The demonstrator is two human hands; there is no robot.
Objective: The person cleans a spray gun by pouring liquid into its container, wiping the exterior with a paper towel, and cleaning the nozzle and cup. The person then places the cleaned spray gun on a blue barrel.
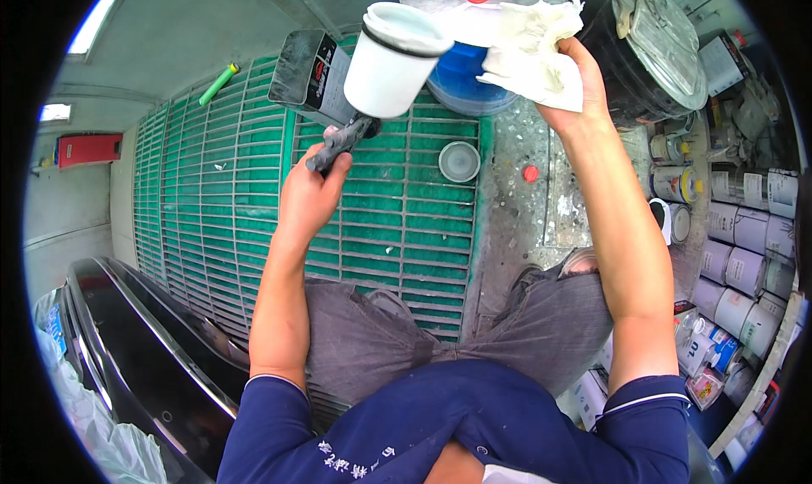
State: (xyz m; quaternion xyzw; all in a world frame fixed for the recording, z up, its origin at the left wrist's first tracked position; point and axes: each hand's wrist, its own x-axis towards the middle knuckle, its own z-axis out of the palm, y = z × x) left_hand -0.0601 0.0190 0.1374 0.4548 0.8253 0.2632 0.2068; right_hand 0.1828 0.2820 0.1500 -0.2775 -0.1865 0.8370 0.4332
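Note:
My left hand (317, 186) is closed around the dark handle of a paint spray gun (342, 145). On the gun sits a white gravity cup (393, 65) with its top rim open to view; whether it holds liquid I cannot tell. In my right hand (580, 91) is a crumpled white cloth or paper wipe (539, 53), raised to the right of the cup. Behind both, a blue-sided bucket (469, 78) has a lid-like top with a red-handled tool on it. A round pale lid (459, 162) lies on the floor grating below.
Metal floor grating (380, 230) covers green filter material. A rectangular metal can (301, 72) stands behind the gun. A black drum (653, 59) is at the upper right, with shelved paint cans (748, 224) below it. A black car body panel (146, 332) is at the lower left.

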